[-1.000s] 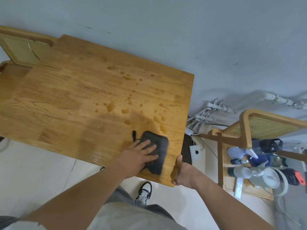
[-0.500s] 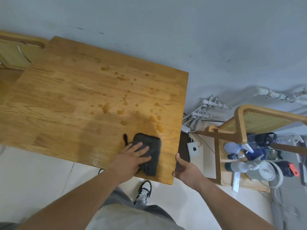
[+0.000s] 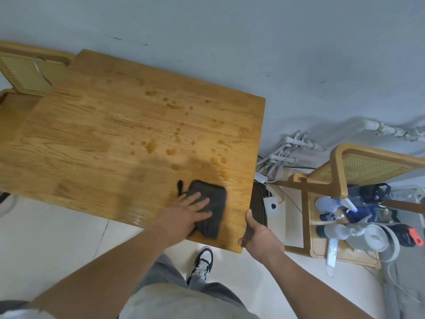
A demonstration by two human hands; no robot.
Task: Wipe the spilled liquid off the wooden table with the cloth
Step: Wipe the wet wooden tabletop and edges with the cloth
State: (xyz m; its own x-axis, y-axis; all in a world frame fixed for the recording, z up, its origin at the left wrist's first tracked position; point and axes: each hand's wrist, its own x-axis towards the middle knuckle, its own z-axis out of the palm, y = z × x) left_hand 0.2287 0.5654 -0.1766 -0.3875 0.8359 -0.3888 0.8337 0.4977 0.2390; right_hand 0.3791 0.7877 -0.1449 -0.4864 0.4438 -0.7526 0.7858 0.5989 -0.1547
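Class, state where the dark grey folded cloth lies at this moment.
In the head view, the dark grey folded cloth lies on the brown wooden table close to its near right corner, pressed under the left hand.

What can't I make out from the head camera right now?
Head view:
- Table surface under the cloth: covered by cloth and left hand.
- Right hand fingers: hidden beneath the table corner it grips.
- Table's left end: cut off by the frame.
- Bottles on the chair: small, cluttered.
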